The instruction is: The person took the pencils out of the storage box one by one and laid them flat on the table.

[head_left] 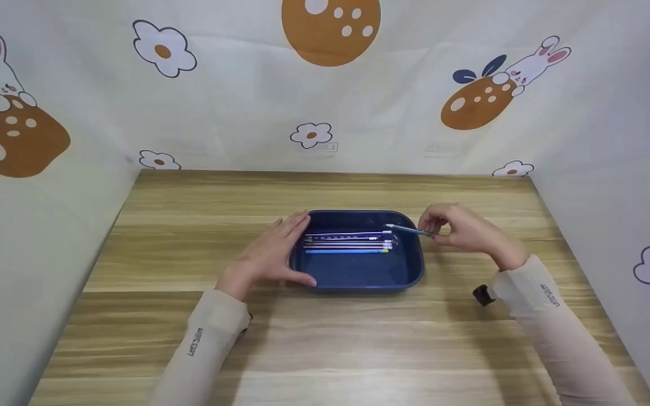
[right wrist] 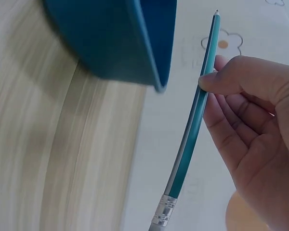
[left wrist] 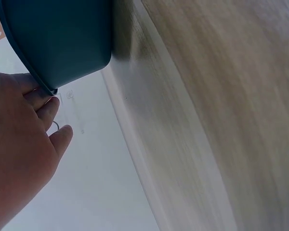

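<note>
A dark blue rectangular tray stands on the table, and several pencils lie side by side in it, lengthwise. My left hand rests against the tray's left end, thumb at the near corner and straight fingers along the far corner. In the left wrist view, fingertips show under the tray's rim. Just off the tray's right end, my right hand pinches a blue-green pencil between thumb and fingers. Its sharpened point reaches over the tray; a silver ferrule shows at its other end in the right wrist view.
The wood-grain table extends around the tray on all sides. A pale cloth printed with rabbits and flowers hangs behind the table and along both sides. A black piece sticks out at the right wrist.
</note>
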`<action>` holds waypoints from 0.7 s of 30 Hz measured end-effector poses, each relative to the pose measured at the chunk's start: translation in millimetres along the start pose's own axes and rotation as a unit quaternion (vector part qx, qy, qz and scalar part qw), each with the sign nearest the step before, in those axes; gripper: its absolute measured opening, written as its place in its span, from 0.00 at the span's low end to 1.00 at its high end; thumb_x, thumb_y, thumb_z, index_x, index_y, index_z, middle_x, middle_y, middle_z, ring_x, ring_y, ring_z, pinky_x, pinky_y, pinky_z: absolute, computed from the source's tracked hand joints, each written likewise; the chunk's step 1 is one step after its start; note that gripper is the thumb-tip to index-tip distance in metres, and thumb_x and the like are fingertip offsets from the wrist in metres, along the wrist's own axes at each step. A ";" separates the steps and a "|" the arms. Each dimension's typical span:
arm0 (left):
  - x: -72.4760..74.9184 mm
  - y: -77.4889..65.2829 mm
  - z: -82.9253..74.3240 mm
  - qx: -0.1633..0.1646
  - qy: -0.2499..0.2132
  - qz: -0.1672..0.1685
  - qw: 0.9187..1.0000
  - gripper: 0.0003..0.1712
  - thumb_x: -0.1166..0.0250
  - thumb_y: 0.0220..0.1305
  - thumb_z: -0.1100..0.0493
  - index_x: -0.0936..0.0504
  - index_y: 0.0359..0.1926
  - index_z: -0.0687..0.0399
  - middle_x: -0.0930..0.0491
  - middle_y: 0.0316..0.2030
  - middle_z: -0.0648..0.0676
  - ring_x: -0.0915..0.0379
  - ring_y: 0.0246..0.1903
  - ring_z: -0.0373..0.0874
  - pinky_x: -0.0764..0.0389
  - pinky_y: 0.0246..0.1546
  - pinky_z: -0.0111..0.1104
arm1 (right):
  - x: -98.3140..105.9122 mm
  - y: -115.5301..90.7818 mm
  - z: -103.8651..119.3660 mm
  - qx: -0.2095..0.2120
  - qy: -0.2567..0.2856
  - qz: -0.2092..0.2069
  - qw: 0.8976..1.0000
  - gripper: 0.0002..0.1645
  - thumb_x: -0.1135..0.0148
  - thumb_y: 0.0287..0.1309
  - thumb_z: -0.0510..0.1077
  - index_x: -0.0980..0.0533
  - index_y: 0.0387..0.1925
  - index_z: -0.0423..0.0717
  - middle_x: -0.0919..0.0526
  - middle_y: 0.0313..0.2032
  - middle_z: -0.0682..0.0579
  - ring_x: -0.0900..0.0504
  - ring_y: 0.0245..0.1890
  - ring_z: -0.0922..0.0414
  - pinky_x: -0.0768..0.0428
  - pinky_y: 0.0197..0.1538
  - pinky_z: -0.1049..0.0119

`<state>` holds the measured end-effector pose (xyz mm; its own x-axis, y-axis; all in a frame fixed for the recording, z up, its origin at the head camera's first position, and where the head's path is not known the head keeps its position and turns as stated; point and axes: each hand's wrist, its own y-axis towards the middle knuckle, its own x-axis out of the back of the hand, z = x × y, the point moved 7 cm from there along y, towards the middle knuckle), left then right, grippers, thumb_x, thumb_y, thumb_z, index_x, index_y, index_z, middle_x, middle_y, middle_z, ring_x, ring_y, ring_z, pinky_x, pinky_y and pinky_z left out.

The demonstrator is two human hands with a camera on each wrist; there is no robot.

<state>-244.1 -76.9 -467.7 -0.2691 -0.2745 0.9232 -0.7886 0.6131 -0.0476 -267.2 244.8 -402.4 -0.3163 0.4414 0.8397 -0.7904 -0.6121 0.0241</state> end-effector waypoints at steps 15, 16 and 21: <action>-3.9 -2.9 1.6 0.008 0.000 0.000 1.000 0.78 0.32 0.40 0.18 0.58 0.80 0.54 0.60 0.81 0.55 0.63 0.80 0.50 0.59 0.81 0.46 | 6.4 -25.8 -33.1 -0.026 0.009 -0.018 0.999 0.16 0.37 0.48 0.23 0.19 0.37 0.42 0.15 0.33 0.52 0.20 0.33 0.61 0.15 0.40 0.65; -3.9 -2.6 1.5 0.008 0.000 0.001 1.000 0.78 0.32 0.40 0.19 0.58 0.80 0.55 0.60 0.81 0.55 0.63 0.80 0.50 0.59 0.81 0.46 | 7.0 -27.7 -35.0 -0.026 0.009 -0.020 0.999 0.16 0.37 0.48 0.23 0.19 0.37 0.42 0.15 0.33 0.52 0.20 0.33 0.62 0.15 0.39 0.65; 0.0 0.4 1.1 0.003 0.009 0.001 1.000 0.78 0.31 0.40 0.20 0.57 0.80 0.56 0.59 0.80 0.56 0.63 0.80 0.51 0.58 0.81 0.47 | 9.2 -34.7 -44.0 -0.033 0.012 -0.027 0.999 0.16 0.36 0.49 0.23 0.19 0.37 0.43 0.15 0.32 0.53 0.20 0.32 0.63 0.14 0.40 0.61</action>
<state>-245.0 -77.5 -468.2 -0.2609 -0.2601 0.9297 -0.7909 0.6097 -0.0514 -265.7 299.0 -419.4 -0.2846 0.4883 0.8250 -0.8395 -0.5425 0.0315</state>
